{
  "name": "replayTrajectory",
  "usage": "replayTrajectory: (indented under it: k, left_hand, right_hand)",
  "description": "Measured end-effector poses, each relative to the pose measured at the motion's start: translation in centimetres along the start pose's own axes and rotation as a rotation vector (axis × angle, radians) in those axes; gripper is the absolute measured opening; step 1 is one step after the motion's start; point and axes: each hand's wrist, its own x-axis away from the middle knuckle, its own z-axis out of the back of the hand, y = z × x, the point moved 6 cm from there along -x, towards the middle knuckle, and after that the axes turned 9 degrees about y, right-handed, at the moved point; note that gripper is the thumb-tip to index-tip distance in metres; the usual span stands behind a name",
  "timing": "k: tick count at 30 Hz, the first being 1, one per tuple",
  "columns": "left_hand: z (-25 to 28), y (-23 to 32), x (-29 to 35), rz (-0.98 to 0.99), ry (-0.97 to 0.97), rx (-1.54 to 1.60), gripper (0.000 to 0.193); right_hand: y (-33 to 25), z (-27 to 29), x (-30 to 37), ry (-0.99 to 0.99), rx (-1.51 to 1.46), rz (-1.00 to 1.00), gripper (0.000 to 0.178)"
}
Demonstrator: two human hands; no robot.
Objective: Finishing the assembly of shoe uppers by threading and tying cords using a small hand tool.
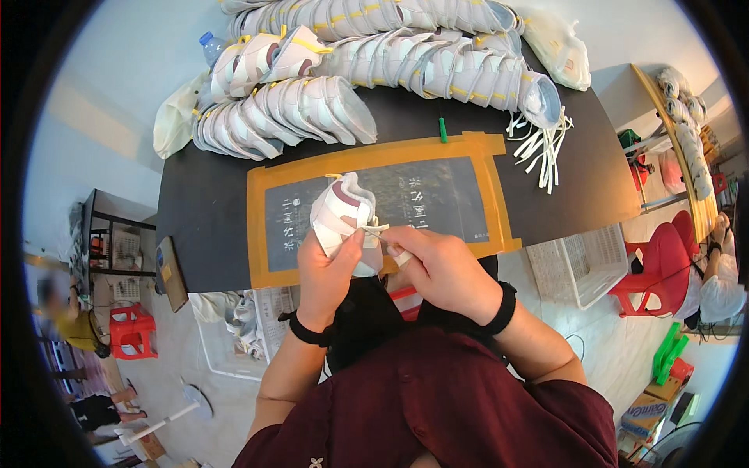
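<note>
A white shoe upper (345, 209) with maroon trim and a small yellow loop at its top is gripped by my left hand (328, 273), thumb pressed on its side. My right hand (441, 265) pinches a white shoelace (376, 229) at the upper's right edge, fingers closed on it. Both hands are over the near edge of a dark sheet (460, 203) bordered with orange-brown tape on the black table (573, 199). The upper's lower part is partly covered by my fingers.
Rows of nested shoe uppers (289, 117) line the table's back. A bundle of white laces (544, 152) hangs near the right row's end. A green stick-like tool (443, 129) lies above the sheet. White crates (581, 265) and a red chair (663, 265) stand below; a phone-like object (170, 269) lies at the left edge.
</note>
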Motion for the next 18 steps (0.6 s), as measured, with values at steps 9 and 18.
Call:
replayTrajectory:
  k: [9,18]
  left_hand:
    - [-0.6,-0.1,-0.9,-0.115,0.014,-0.153,0.026]
    - [-0.8,-1.0,-1.9,-0.027,0.149,-0.064,0.023]
  right_hand:
    - [2.7,-1.0,-1.1,-0.156,-0.367,-0.476,0.022]
    - [3.2,-1.2,-4.2,-0.33,-0.366,-0.571,0.02]
